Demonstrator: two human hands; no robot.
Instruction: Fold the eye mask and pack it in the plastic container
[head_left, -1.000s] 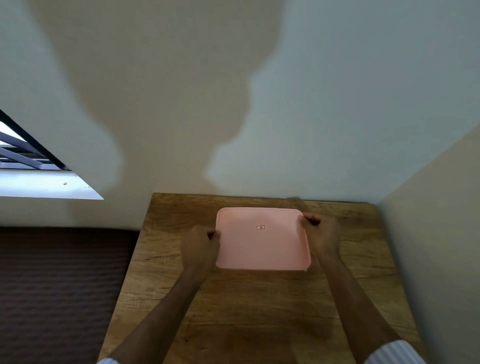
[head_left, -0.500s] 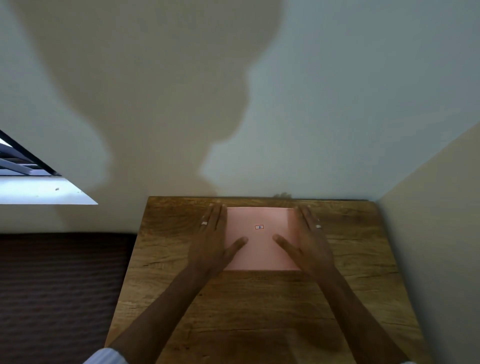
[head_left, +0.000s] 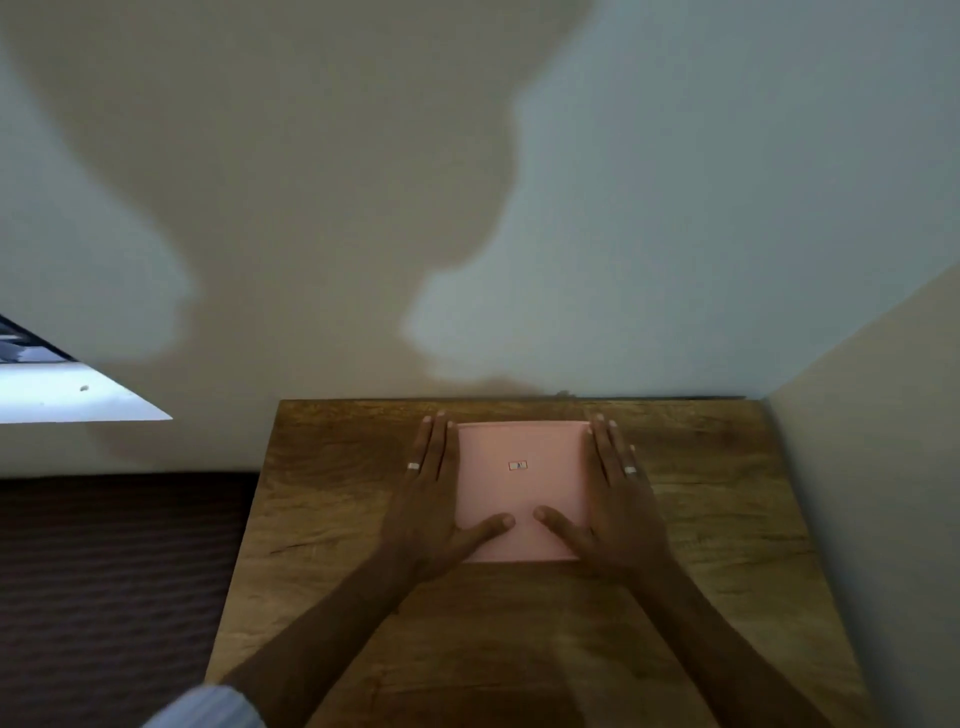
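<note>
Both hands are down flat on the pink plastic container (head_left: 522, 488), which sits on the wooden counter (head_left: 332, 519) close to the far edge, just in front of the wall (head_left: 675, 208). Only its lid side faces the camera, smooth and pink, with a small label (head_left: 518, 465) near the middle. The print on that label is too small to read.

The left hand (head_left: 434, 499) lies along the container's left edge, palm down, fingers stretched straight toward the wall, gripping nothing. Its thumb angles inward across the lid near the front edge. There's a ring (head_left: 413, 466) on one finger.

The right hand (head_left: 613, 501) mirrors it on the right edge, spread wide and flat, fingers pointing away, thumb reaching in over the lid. It wears a ring (head_left: 630, 471) too. The two thumb tips sit near each other but apart, with a strip of pink between them.

The eye mask doesn't show anywhere in this view; whether it is inside the container cannot be told.

A striped sleeve (head_left: 208, 706) peeks in at the lower left, blurred. A large shadow (head_left: 311, 182) spreads across the wall above the counter. To the left, part of a window (head_left: 62, 395) with a bright sill cuts into view, and a dark ribbed surface (head_left: 104, 571) lies below it beside the counter.
</note>
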